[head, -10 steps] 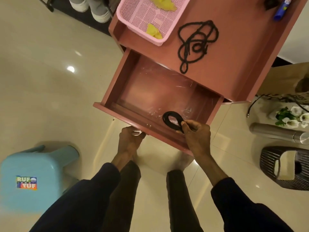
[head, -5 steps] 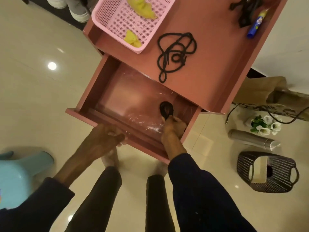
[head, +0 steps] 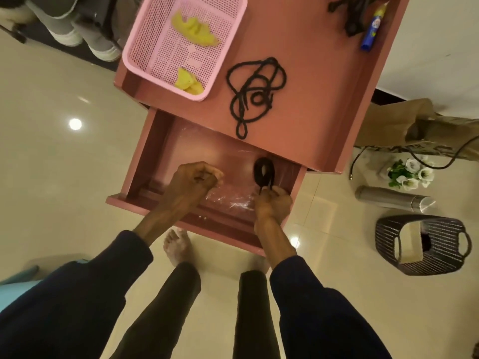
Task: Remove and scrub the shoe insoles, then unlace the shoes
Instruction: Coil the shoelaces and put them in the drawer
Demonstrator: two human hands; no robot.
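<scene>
two hands, a left hand [head: 195,177] and a right hand [head: 273,202]; two black laces, a loose lace [head: 252,95] and a coiled lace [head: 257,173]; one open drawer [head: 207,151]; one pink basket [head: 160,55] with two yellow pieces [head: 193,31] [head: 188,82]; one blue tube [head: 372,29]; one steel flask [head: 394,199]; one dark basket [head: 440,244].

Right grip [head: 272,203] pinches coiled black lace [head: 263,172] inside open drawer [head: 155,141]; left grip [head: 194,177] curled above drawer floor; loose lace [head: 255,94] on tabletop [head: 311,112].

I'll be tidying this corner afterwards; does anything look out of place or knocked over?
A steel flask lies on its side on the floor right of the cabinet. One black shoelace sprawls in a loose tangle on the cabinet top, while the right hand pinches a coiled shoelace in the open drawer.
</scene>
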